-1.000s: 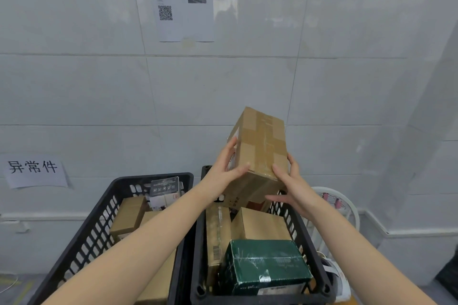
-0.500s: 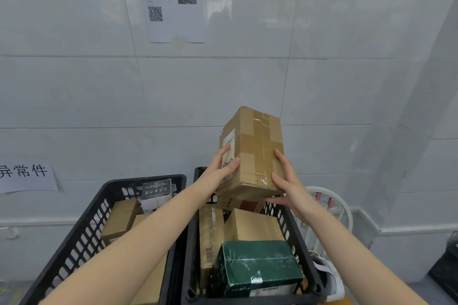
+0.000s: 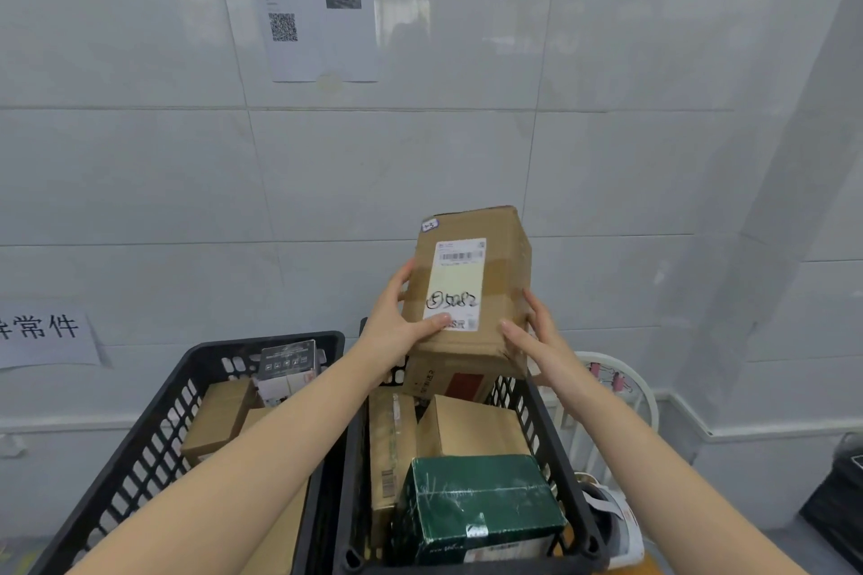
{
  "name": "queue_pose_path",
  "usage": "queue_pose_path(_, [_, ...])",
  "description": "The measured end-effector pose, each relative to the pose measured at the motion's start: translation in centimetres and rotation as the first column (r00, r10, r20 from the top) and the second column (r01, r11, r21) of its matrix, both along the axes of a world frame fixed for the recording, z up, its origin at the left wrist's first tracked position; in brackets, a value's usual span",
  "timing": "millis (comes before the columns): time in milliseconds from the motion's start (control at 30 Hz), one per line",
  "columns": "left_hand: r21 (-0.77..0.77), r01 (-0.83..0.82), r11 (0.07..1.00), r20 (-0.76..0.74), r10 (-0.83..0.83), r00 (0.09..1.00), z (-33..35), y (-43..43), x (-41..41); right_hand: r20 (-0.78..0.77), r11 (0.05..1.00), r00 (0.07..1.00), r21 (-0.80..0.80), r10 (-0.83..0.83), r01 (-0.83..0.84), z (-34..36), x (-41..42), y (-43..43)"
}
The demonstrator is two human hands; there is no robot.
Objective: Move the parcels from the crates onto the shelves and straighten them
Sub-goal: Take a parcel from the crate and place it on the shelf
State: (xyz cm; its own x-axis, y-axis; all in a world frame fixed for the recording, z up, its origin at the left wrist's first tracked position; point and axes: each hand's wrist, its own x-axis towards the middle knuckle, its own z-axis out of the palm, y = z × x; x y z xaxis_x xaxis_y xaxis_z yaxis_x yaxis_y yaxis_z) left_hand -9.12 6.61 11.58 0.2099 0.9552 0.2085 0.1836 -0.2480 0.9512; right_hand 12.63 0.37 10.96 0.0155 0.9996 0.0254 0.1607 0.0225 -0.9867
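A brown cardboard parcel [image 3: 495, 294] with a white shipping label facing me is held up above the right black crate [image 3: 553, 448]. My left hand [image 3: 397, 322] grips its left side with the thumb on the label's lower edge. My right hand [image 3: 532, 336] holds its right lower corner. In the right crate lie a dark green box [image 3: 476, 504], a plain brown box [image 3: 471, 427] and a tall narrow carton [image 3: 390, 439]. The left black crate [image 3: 154, 434] holds brown boxes [image 3: 219, 416] and a small grey-and-white package [image 3: 287, 369]. No shelf is in view.
A white tiled wall stands close behind the crates, with a printed sheet bearing a QR code [image 3: 317, 5] and a paper sign [image 3: 44, 332] at the left. A white fan-like object [image 3: 616, 392] sits right of the crates. A dark bin [image 3: 840, 495] is at the far right.
The parcel has been turned in my hands so that its labelled face now points at me, where the taped side showed before. It stays above the right crate.
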Motion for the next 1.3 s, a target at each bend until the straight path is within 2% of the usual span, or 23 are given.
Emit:
queue_pose_path(67, [0.014,0.038,0.999,0.033,-0.039,0.999,0.3,-0.1,0.0,-0.088,0.999,0.996,-0.039,0.024,-0.027,0.1,0.2,0.1])
queue_pose_path(167, [-0.025,0.114,0.993,0.111,-0.111,0.988,0.4,-0.5,0.3,-0.089,0.996,0.996,-0.084,0.028,-0.036,-0.2,0.4,0.4])
queue_pose_path(267, [-0.110,0.184,0.977,0.117,-0.171,0.978,0.4,-0.8,0.2,-0.147,0.999,0.989,-0.035,0.001,-0.006,-0.3,0.9,0.2])
queue_pose_path(400, [-0.153,0.391,0.907,0.127,-0.375,0.918,0.6,-1.4,0.3,-0.252,0.999,0.967,0.003,-0.030,0.032,-0.4,1.6,-0.2])
queue_pose_path(500, [-0.168,0.457,0.873,0.155,-0.434,0.887,0.5,-1.9,0.6,-0.304,0.999,0.952,-0.001,-0.036,0.037,-0.3,1.8,-0.6])
queue_pose_path(667, [-0.086,0.449,0.889,0.001,-0.451,0.893,0.3,-2.6,0.8,-0.315,0.998,0.947,-0.035,-0.062,0.054,-0.5,2.2,-1.3])
queue_pose_path(1000, [-0.127,0.470,0.874,0.127,-0.455,0.881,-0.3,-3.3,0.5,-0.348,0.998,0.935,-0.021,-0.065,0.061,-1.2,1.1,-3.0])
queue_pose_path(1300, [-0.054,0.307,0.950,0.126,-0.298,0.946,-0.8,-3.9,1.0,-0.278,0.998,0.959,-0.028,-0.057,0.051,-0.3,1.3,-3.5])
